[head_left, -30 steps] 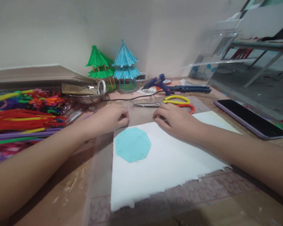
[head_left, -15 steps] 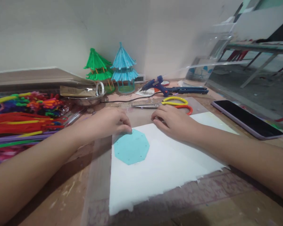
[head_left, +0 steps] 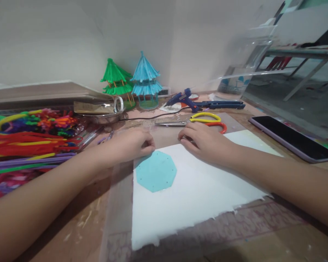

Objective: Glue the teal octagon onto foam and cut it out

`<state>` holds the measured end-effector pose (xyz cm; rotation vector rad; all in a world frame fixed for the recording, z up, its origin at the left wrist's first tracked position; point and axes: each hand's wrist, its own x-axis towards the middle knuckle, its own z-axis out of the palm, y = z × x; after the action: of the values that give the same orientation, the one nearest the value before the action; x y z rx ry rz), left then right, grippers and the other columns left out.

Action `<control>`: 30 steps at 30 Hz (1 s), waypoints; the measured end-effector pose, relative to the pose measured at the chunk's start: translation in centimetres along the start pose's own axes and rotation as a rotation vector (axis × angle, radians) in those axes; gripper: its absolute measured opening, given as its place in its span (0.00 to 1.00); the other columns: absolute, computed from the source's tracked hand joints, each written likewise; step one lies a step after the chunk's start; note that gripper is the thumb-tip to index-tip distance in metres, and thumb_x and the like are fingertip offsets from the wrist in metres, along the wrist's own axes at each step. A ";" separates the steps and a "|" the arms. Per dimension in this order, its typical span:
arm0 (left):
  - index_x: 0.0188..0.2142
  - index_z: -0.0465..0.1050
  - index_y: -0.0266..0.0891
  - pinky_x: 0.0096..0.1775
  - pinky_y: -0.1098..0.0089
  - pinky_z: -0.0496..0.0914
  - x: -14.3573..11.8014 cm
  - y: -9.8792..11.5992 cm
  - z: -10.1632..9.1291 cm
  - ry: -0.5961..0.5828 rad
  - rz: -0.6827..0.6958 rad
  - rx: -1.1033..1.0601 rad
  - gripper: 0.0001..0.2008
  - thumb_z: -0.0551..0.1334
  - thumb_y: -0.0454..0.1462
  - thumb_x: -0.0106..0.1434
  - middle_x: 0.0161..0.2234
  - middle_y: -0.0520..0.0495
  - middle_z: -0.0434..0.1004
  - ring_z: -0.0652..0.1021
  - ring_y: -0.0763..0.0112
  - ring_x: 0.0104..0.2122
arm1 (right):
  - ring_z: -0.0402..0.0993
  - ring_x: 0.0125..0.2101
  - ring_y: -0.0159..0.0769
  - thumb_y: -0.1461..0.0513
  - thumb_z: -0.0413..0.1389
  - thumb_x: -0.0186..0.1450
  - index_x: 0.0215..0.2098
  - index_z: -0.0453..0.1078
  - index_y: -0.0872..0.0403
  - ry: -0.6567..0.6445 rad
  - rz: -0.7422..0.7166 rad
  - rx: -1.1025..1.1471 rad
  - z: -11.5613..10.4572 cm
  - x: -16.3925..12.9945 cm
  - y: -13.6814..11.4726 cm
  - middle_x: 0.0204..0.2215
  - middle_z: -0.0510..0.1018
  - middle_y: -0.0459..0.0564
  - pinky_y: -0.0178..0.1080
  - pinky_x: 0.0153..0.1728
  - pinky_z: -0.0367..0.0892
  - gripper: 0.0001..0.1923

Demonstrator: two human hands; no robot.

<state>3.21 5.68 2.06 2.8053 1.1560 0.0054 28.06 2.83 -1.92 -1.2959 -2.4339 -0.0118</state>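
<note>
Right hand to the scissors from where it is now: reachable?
Likely yes. The scissors lie just beyond the right hand, yellow handle in plain view. Nothing visible lies over them, though the hand hides part.

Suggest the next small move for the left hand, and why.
Perhaps the left hand should steady the blue octagon at its far edge: the fingers are close to that edge, the octagon lies flat on the white sheet, and the right hand is at the sheet.
</note>
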 end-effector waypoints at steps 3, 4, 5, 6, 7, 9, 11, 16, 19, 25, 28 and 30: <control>0.34 0.80 0.41 0.35 0.71 0.66 0.0 0.2 -0.1 -0.024 -0.064 -0.018 0.11 0.57 0.39 0.61 0.35 0.49 0.83 0.79 0.67 0.33 | 0.72 0.40 0.46 0.63 0.48 0.69 0.38 0.73 0.56 0.002 -0.002 0.006 0.0 -0.1 0.0 0.35 0.75 0.55 0.46 0.43 0.65 0.11; 0.34 0.79 0.41 0.33 0.70 0.66 0.0 0.2 -0.2 -0.026 -0.094 -0.014 0.12 0.57 0.40 0.61 0.34 0.49 0.83 0.78 0.66 0.33 | 0.72 0.40 0.46 0.63 0.48 0.69 0.38 0.73 0.56 0.004 -0.003 0.007 0.0 -0.1 0.0 0.35 0.75 0.55 0.46 0.43 0.65 0.11; 0.34 0.79 0.40 0.32 0.70 0.65 0.0 0.2 -0.4 -0.026 -0.125 -0.012 0.13 0.56 0.40 0.61 0.34 0.49 0.83 0.78 0.66 0.32 | 0.72 0.39 0.46 0.63 0.48 0.69 0.38 0.73 0.56 0.007 -0.006 0.006 0.0 -0.1 0.0 0.35 0.75 0.55 0.46 0.43 0.65 0.11; 0.34 0.79 0.40 0.31 0.70 0.65 0.0 0.2 -0.7 -0.025 -0.151 -0.022 0.14 0.55 0.41 0.62 0.33 0.48 0.83 0.78 0.66 0.31 | 0.72 0.39 0.46 0.63 0.48 0.69 0.38 0.73 0.56 0.011 -0.011 0.005 0.0 -0.1 0.0 0.35 0.75 0.55 0.46 0.43 0.65 0.11; 0.33 0.78 0.40 0.31 0.70 0.65 0.0 0.1 -0.9 -0.027 -0.171 -0.048 0.15 0.53 0.41 0.64 0.32 0.48 0.83 0.78 0.66 0.31 | 0.72 0.39 0.45 0.63 0.48 0.69 0.38 0.73 0.56 0.015 -0.019 0.005 0.0 -0.1 0.0 0.35 0.75 0.55 0.45 0.43 0.65 0.11; 0.33 0.79 0.39 0.32 0.71 0.65 0.0 -0.1 -1.3 -0.049 -0.179 -0.141 0.19 0.51 0.43 0.66 0.31 0.49 0.83 0.78 0.67 0.30 | 0.71 0.39 0.44 0.63 0.49 0.69 0.37 0.73 0.55 0.022 -0.035 0.008 0.0 -0.1 0.1 0.34 0.75 0.55 0.44 0.42 0.65 0.11; 0.33 0.80 0.40 0.32 0.72 0.66 -0.1 -0.4 -1.4 -0.087 -0.147 -0.233 0.19 0.54 0.47 0.65 0.31 0.50 0.82 0.78 0.67 0.31 | 0.71 0.39 0.44 0.63 0.49 0.69 0.37 0.73 0.55 0.025 -0.042 0.012 0.1 -0.1 0.1 0.34 0.75 0.55 0.44 0.42 0.64 0.10; 0.35 0.80 0.43 0.31 0.72 0.64 0.1 -0.4 -0.8 -0.134 -0.158 -0.229 0.14 0.63 0.49 0.58 0.33 0.52 0.83 0.78 0.67 0.32 | 0.71 0.39 0.45 0.62 0.49 0.69 0.37 0.73 0.55 0.018 -0.020 0.009 0.1 -0.1 0.2 0.35 0.75 0.55 0.45 0.43 0.64 0.11; 0.35 0.80 0.42 0.32 0.72 0.64 0.2 -0.1 -0.5 -0.118 -0.193 -0.184 0.12 0.60 0.45 0.61 0.33 0.51 0.83 0.78 0.68 0.32 | 0.71 0.40 0.46 0.62 0.49 0.69 0.38 0.73 0.56 0.015 -0.007 0.011 0.1 -0.1 0.2 0.35 0.75 0.55 0.45 0.43 0.64 0.11; 0.37 0.80 0.42 0.34 0.72 0.65 -0.6 0.9 -1.1 0.076 -0.034 -0.119 0.09 0.60 0.38 0.63 0.34 0.51 0.82 0.78 0.69 0.33 | 0.70 0.39 0.45 0.63 0.49 0.69 0.38 0.73 0.55 0.018 -0.016 0.009 0.1 -0.1 0.2 0.35 0.75 0.55 0.44 0.43 0.63 0.11; 0.37 0.82 0.44 0.36 0.71 0.65 -1.5 1.6 -1.1 0.124 0.155 -0.055 0.09 0.61 0.37 0.64 0.34 0.50 0.80 0.77 0.69 0.33 | 0.70 0.39 0.44 0.63 0.48 0.69 0.38 0.73 0.56 0.013 -0.024 0.005 0.0 0.0 0.2 0.35 0.74 0.55 0.44 0.42 0.63 0.11; 0.37 0.83 0.44 0.34 0.69 0.64 -1.9 2.0 -0.9 0.129 0.202 0.020 0.09 0.61 0.37 0.65 0.33 0.48 0.78 0.75 0.68 0.32 | 0.70 0.39 0.44 0.63 0.48 0.69 0.38 0.73 0.56 0.009 -0.020 0.007 -0.1 0.0 0.2 0.35 0.74 0.55 0.44 0.43 0.63 0.11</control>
<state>3.17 3.02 3.23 2.9644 0.8937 0.1946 28.25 2.92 -1.88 -1.2653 -2.4369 -0.0143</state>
